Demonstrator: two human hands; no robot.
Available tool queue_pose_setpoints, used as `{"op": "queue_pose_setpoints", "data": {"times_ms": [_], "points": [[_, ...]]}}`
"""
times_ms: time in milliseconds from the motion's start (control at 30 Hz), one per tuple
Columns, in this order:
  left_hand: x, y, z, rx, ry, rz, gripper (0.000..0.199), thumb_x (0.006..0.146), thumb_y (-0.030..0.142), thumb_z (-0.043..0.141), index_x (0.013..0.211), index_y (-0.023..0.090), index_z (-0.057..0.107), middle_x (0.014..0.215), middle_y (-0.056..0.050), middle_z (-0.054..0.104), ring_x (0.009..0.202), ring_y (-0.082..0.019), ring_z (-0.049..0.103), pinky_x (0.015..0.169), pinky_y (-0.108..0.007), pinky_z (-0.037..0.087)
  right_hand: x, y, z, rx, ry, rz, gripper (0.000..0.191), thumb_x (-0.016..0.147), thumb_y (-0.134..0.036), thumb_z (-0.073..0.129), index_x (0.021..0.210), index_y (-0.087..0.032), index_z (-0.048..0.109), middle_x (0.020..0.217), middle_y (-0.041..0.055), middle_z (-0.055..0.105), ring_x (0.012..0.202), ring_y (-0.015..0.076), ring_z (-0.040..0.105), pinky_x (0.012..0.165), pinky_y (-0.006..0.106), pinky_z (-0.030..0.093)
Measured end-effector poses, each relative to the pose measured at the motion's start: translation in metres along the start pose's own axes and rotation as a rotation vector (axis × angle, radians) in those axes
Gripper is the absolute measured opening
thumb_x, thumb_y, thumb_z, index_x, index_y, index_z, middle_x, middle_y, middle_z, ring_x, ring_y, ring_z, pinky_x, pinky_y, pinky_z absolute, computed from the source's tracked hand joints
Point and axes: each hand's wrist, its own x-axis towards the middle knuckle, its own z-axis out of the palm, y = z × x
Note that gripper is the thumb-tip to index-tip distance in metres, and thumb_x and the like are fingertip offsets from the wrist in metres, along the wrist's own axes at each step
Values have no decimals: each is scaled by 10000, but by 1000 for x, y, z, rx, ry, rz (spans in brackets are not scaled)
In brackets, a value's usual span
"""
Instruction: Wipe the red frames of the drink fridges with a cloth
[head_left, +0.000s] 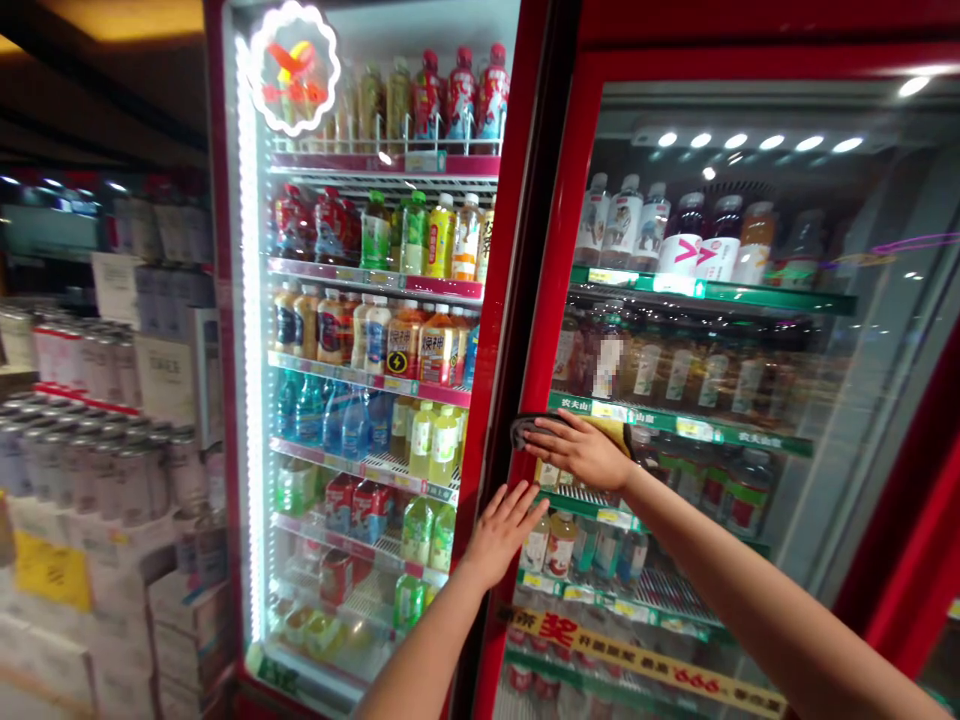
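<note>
My right hand [579,452] holds a dark grey and yellow cloth [619,432] against the door of the right-hand drinks fridge, its fingers laid flat over it. The cloth spans part of the red door frame [551,330] and the glass beside it. Lower and to the left, my left hand [501,532] rests with outstretched fingers on the red and dark edge between the two fridges. Nothing shows in its fingers, though its palm is hidden. Behind the glass near both hands stand bottled drinks [561,545].
The left fridge holds several shelves of bottles [386,335], with a lit round sign [295,68] at its top. A yellow promotional strip [637,660] crosses the right fridge's door low down. Stacked cans [112,470] and cartons [195,625] stand at the far left.
</note>
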Motion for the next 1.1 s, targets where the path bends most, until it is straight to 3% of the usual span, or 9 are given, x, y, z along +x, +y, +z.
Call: {"op": "queue_pose_setpoints", "data": {"times_ms": [100,200,400,533,633,800,900,1000,1100], "points": [[-1,-3,-3,-10,-1,28,583,953,140,511,1513,274,418,1705,-9,154,1558,-205,197,1249,-464,254,14,16,-10,-23,33,146,542,1023,-216,469,1553,-283,381,1579,20,448,1497,244,341,1245,523,235],[-3,-3,-2,-30,-7,38,550,959,160,503,1496,262,444,1704,-11,165,1559,-207,191,1255,-465,233,18,9,-6,-35,43,226,530,1015,-193,474,1538,-258,416,1587,33,437,1498,262,338,1243,521,239],[-1,-2,-10,-67,-41,-4,720,952,177,480,1610,260,202,1680,-24,265,1548,-218,227,1270,-457,181,9,-3,5,36,-25,-106,424,1033,-225,465,1450,-255,534,1511,3,541,1444,222,429,1229,485,293],[14,-6,-23,-65,-28,-91,788,929,211,511,1621,190,136,1705,-67,153,1576,-239,98,1269,-476,179,20,15,-7,-4,5,144,515,1021,-205,480,1527,-286,429,1567,23,466,1488,245,361,1242,538,242],[21,-7,-27,-94,-5,-184,751,932,339,559,1591,152,252,1677,-117,251,1574,-270,107,1267,-503,185,21,7,-7,-8,17,226,525,1016,-187,476,1530,-281,426,1574,34,454,1500,245,339,1244,536,236],[30,-9,-32,-134,17,-167,716,931,413,575,1553,148,339,1623,-134,373,1565,-281,161,1270,-496,189,20,7,-6,50,-32,-27,464,1016,-224,499,1474,-298,502,1517,4,534,1466,200,398,1235,480,280],[42,-12,-39,-122,29,-180,793,924,362,574,1597,137,220,1667,-127,277,1572,-265,125,1275,-483,181,29,28,-18,-1,-2,116,533,1000,-183,492,1517,-302,443,1564,3,474,1490,228,358,1246,512,236],[50,-11,-41,-111,29,-223,749,924,354,572,1574,129,276,1669,-132,270,1572,-272,124,1276,-487,185,34,28,-22,-45,36,296,587,979,-150,489,1545,-278,402,1602,28,414,1512,259,309,1248,542,204],[47,-9,-36,-124,19,-227,651,928,427,577,1486,126,428,1616,-156,375,1555,-291,201,1270,-494,211,28,9,-11,-23,26,194,523,998,-186,477,1516,-256,453,1573,33,461,1500,243,335,1238,509,246]]}}
